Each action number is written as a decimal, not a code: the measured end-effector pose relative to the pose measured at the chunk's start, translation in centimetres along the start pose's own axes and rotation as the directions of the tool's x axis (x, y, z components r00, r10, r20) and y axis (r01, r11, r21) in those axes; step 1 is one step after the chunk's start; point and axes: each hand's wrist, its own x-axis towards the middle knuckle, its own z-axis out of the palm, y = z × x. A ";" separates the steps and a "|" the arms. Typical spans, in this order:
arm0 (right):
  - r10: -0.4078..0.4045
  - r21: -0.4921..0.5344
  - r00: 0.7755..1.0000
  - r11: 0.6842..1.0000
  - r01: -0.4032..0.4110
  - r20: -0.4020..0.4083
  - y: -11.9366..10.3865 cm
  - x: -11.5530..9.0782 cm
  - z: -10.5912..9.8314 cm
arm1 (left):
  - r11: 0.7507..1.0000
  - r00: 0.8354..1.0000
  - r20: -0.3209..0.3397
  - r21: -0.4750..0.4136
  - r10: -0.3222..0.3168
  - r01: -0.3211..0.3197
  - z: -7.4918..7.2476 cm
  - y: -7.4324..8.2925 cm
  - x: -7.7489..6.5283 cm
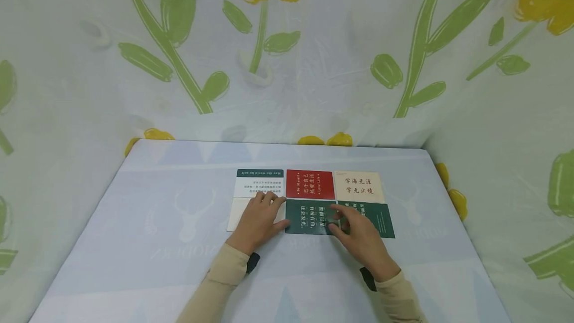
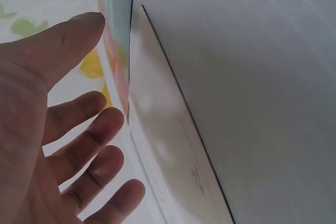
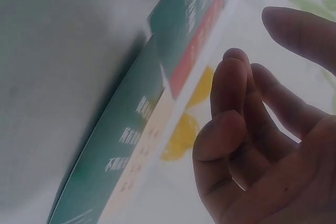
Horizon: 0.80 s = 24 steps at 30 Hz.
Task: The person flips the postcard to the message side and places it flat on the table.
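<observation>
Several postcards lie in two rows on the table. The middle green postcard (image 1: 305,217) is at the front, between my two hands. My left hand (image 1: 260,218) reaches over the front-left cream postcard (image 1: 235,213), its thumb and a fingertip at the green postcard's left edge. At that postcard's right side is my right hand (image 1: 358,236), thumb apart from its loosely bent fingers. It partly hides another green postcard (image 1: 383,218). In the left wrist view the fingers (image 2: 107,163) are spread with nothing between them. Nothing shows between the right fingers (image 3: 220,135) in the right wrist view.
Behind are a white postcard with a green band (image 1: 258,182), a red postcard (image 1: 310,184) and a cream postcard (image 1: 360,187). They lie on a pale table (image 1: 148,263) with faint deer-head and lettering prints. A floral curtain (image 1: 314,98) surrounds its back and sides.
</observation>
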 end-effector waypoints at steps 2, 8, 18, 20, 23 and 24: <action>0.019 0.000 1.000 1.000 -0.019 0.012 0.3 0.0 0.0 | 1.000 1.000 0.025 -0.002 -0.004 0.004 0.2 0.1 0.3; 0.021 -0.039 0.999 0.999 -0.020 0.038 1.5 0.3 -0.1 | 1.000 0.998 0.061 -0.012 0.004 -0.003 0.5 0.6 1.0; -0.020 -0.136 0.998 0.990 0.029 0.067 2.3 1.5 -0.3 | 1.000 0.996 0.088 0.019 0.011 -0.013 0.7 1.0 1.8; -0.021 -0.151 0.997 0.988 0.032 0.077 2.4 1.8 -0.2 | 0.999 0.995 0.098 0.032 0.012 -0.015 0.8 1.0 1.9; -0.012 -0.173 0.995 0.984 0.029 0.098 2.4 2.3 -0.1 | 0.999 0.994 0.105 0.041 0.009 -0.013 0.8 1.1 1.9; -0.005 -0.177 0.994 0.984 0.024 0.109 2.4 2.5 0.0 | 0.999 0.994 0.106 0.043 0.007 -0.012 0.8 1.1 1.9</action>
